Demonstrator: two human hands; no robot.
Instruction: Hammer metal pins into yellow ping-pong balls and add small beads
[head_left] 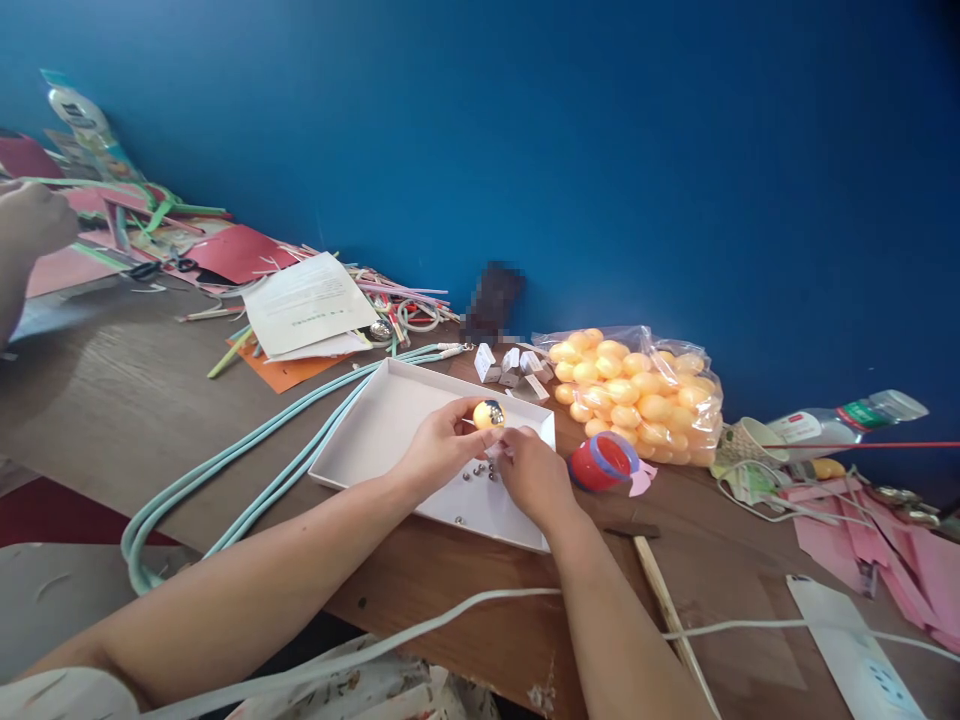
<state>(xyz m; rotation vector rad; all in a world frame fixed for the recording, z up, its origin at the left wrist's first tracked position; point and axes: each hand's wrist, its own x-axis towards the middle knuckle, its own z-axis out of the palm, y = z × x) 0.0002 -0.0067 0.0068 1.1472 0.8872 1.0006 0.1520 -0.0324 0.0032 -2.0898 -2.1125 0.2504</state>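
Above a shallow white box [352, 430], my left hand [439, 445] grips a small yellow ball [487, 414] between thumb and fingers. The ball has a shiny dark and silver patch on its upper side. Close beside it, my right hand [536, 480] is closed, fingertips pinched near a small whitish bit that I cannot make out. Beneath the hands, several small metal balls [466, 476] lie on the box floor. Just right of the box is a red cup-like container [600, 460] with a blue rim.
A clear bag of yellow balls [637, 390] and small white boxes [512, 366] stand behind. Leftward lie a light-blue cord [247, 465], papers [307, 300] and another person's hand [37, 220]. Rightward are a hammer [660, 580], a power strip [855, 640] and a bottle [840, 425].
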